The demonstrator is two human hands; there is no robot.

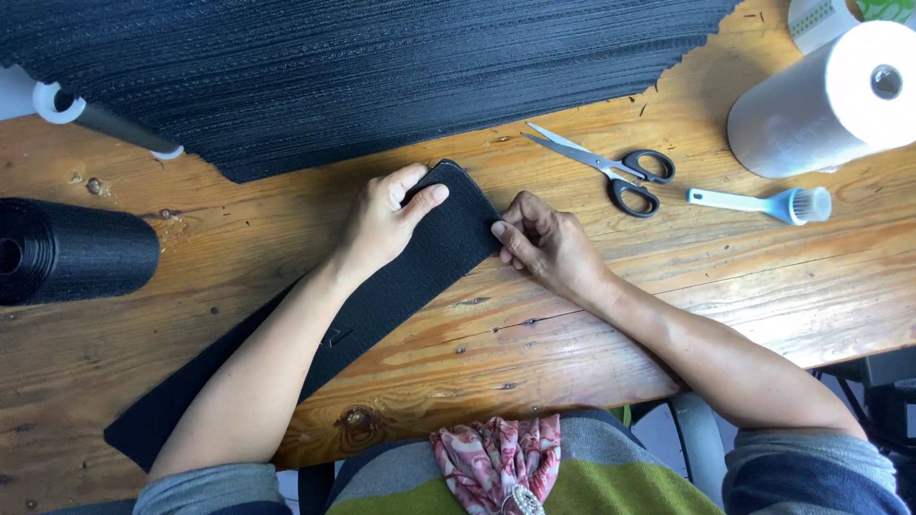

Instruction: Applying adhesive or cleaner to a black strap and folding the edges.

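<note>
Craft workshop: scissors (611, 168), fabric rolls (72, 250).
</note>
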